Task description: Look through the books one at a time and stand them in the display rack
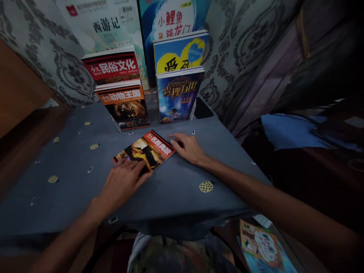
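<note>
Red book (112,67) reads 民俗文化; lion book (125,104) reads 动物王国; back poster (106,24) reads 西游记.

Six books stand upright at the back of the desk (71,182). One red-titled book (148,149) lies flat on it. Two hands rest at that book: left hand (122,184), right hand (189,148). Two more books lie below the desk edge.

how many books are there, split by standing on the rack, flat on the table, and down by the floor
Standing on the rack: 6, among them the lion book
Flat on the table: 1, the red book, under the left hand and right hand
Lower right, off the table: 1, the orange book
Total: 8
</note>
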`<state>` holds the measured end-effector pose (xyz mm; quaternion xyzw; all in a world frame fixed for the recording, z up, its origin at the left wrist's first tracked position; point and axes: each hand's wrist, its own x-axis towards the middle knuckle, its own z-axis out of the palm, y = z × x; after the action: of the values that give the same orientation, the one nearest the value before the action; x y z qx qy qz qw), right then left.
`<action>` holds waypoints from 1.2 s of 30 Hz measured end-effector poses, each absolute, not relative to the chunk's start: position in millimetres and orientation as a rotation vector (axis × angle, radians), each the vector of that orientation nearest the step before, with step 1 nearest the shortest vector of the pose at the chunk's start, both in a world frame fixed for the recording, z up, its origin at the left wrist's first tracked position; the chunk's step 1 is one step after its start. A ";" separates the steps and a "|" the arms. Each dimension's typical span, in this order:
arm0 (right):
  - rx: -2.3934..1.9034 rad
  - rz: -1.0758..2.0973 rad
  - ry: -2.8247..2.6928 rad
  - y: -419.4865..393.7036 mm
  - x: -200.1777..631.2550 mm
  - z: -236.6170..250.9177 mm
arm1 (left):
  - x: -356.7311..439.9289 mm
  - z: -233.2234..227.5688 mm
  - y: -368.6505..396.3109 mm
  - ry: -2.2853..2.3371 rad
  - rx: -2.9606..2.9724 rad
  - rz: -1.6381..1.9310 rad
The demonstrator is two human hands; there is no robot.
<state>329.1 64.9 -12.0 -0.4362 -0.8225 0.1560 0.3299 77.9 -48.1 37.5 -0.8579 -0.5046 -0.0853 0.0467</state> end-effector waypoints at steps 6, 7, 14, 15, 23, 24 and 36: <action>-1.167 0.619 -2.002 50.9 331.4 -1.7 | 105.5 43.8 -61.2 -1.641 -2.434 0.089; -1.165 0.637 -1.974 51.6 331.6 -1.1 | 109.5 43.2 -60.9 -1.640 -2.424 0.112; -1.131 0.663 -1.871 53.1 334.3 -1.8 | 115.2 36.8 -52.3 -1.609 -2.393 0.307; -1.127 0.659 -1.858 53.0 334.5 -1.8 | 115.4 36.7 -52.0 -1.596 -2.391 0.326; -1.137 0.676 -1.807 54.5 337.6 -0.5 | 120.3 59.5 -47.0 -1.730 -2.406 0.420; -1.135 0.691 -1.816 54.7 337.8 -0.5 | 120.8 62.6 -46.2 -1.743 -2.405 0.424; -1.122 0.750 -1.891 57.1 336.9 0.7 | 139.9 72.3 -55.4 -1.722 -2.397 0.550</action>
<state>336.9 57.1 0.7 -0.4430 -0.7468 0.2962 0.3980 139.9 -55.4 72.3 -0.7965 -0.5721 0.1829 0.0697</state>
